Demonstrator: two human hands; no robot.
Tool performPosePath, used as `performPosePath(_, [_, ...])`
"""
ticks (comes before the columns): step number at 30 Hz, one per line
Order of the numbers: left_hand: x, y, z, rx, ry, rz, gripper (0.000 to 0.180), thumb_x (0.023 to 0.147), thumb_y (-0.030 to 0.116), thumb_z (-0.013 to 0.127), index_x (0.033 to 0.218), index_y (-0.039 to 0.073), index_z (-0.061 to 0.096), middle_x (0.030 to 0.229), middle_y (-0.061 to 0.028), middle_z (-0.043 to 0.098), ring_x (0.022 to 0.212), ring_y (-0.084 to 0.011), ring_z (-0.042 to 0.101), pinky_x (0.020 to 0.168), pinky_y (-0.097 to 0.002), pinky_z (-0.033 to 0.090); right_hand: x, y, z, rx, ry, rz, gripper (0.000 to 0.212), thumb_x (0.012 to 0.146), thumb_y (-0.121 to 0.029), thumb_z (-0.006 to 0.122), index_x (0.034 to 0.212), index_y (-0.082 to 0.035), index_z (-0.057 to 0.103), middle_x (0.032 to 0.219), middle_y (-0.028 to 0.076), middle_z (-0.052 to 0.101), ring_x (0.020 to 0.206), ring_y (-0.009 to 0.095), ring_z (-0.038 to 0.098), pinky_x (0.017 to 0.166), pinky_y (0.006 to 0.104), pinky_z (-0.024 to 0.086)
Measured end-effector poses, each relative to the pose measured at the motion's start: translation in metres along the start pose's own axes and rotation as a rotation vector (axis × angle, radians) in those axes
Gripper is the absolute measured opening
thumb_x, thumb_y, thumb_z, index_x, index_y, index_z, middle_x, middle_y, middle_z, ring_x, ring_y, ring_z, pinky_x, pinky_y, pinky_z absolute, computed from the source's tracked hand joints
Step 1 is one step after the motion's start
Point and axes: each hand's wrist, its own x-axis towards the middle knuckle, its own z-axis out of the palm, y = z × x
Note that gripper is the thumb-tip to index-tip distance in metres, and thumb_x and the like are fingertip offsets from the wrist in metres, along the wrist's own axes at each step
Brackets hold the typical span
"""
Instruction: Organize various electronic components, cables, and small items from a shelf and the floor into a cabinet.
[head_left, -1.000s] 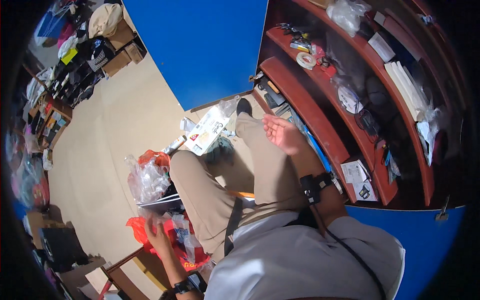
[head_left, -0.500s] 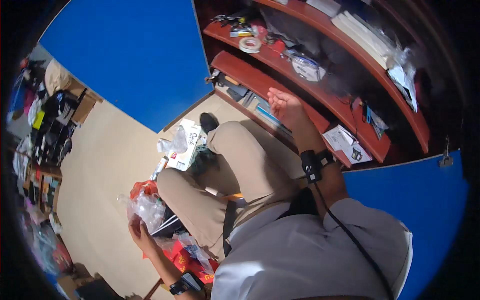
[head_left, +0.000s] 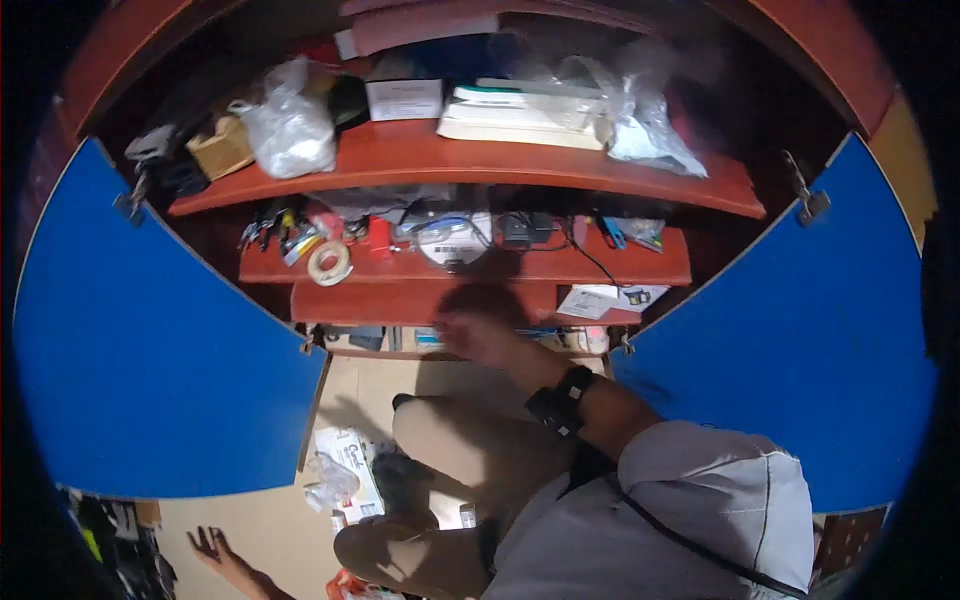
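Note:
My right hand [head_left: 475, 338] is stretched toward the lowest board of a red-brown cabinet [head_left: 400, 303]. It is blurred and in shadow, so its fingers cannot be made out clearly. Above it on the middle shelf lie a roll of tape [head_left: 329, 263], a red object [head_left: 379, 237], a round white disc-like item [head_left: 452, 243] and a dark box with cables [head_left: 527, 229]. My left hand [head_left: 215, 550] is low at the left over the floor, fingers spread, holding nothing. A white printed carton [head_left: 352, 462] with a clear plastic bag [head_left: 333, 482] lies by my legs.
Blue doors [head_left: 160, 370] stand swung out on both sides, the right one [head_left: 770, 370] near my right arm. The upper shelf carries a white plastic bag [head_left: 288, 125] and a stack of books or papers [head_left: 525, 118]. Dark clutter [head_left: 112, 535] lies lower left.
The view has turned to face the cabinet squarely. My right hand now appears in front of the low shelf. My left hand is spread over the floor, away from the plastic bags beside my leg.

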Motion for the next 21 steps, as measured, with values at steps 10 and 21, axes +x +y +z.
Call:
performPosePath(10, [0.197, -0.057, -0.012, -0.172, 0.127, 0.241, 0.053, 0.087, 0.007, 0.062, 0.135, -0.001, 0.040, 0.129, -0.0210, 0.049, 0.112, -0.0269, 0.053, 0.100, -0.0416, 0.041, -0.100, -0.044, -0.040, -0.773, 0.009, -0.369, 0.023, 0.090, -0.021, 0.062, 0.110, -0.011, 0.063, 0.105, 0.003, 0.063, 0.093, 0.012, 0.061, 0.082, 0.0268, 0.053])
performPosePath(21, [0.322, -0.098, -0.040, 0.421, 0.640, 0.412, 0.092, 0.071, 0.033, 0.085, 0.136, -0.005, 0.032, 0.128, -0.0268, 0.047, 0.111, -0.0367, 0.050, 0.093, -0.0511, 0.043, -0.295, -0.092, -0.125, -0.564, 0.582, -0.187, 0.024, 0.097, -0.021, 0.051, 0.116, -0.009, 0.060, 0.102, 0.000, 0.064, 0.088, 0.011, 0.060, 0.074, 0.0286, 0.052])
